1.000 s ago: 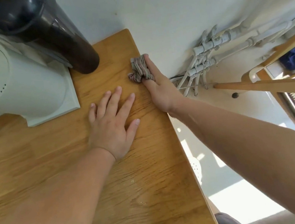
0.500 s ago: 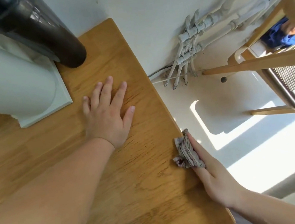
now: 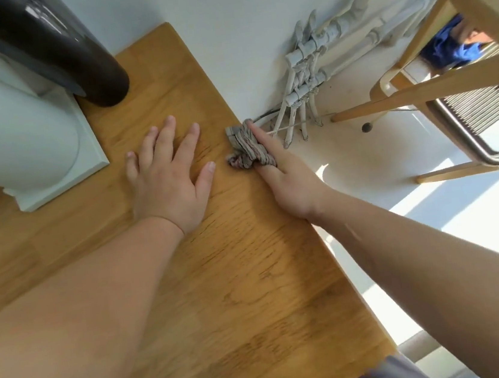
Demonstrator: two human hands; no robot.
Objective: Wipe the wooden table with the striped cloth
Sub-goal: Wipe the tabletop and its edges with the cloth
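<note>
The wooden table (image 3: 247, 283) fills the lower left of the head view, its right edge running diagonally. The striped cloth (image 3: 245, 148), bunched and grey-brown, lies at that right edge. My right hand (image 3: 288, 181) presses on it, fingers wrapped around the bundle with the index finger stretched along the edge. My left hand (image 3: 171, 179) rests flat on the wood just left of the cloth, fingers spread, holding nothing.
A white appliance on a white base (image 3: 17, 148) and a dark cylindrical container (image 3: 68, 54) stand at the table's far left. Beyond the right edge are white pipes (image 3: 308, 87) on the wall and a wooden chair (image 3: 449, 85) on the sunlit floor.
My right hand first slid the cloth back along the right edge toward me, and has now pushed it forward again, beside my left hand. The left hand stayed flat in place.
</note>
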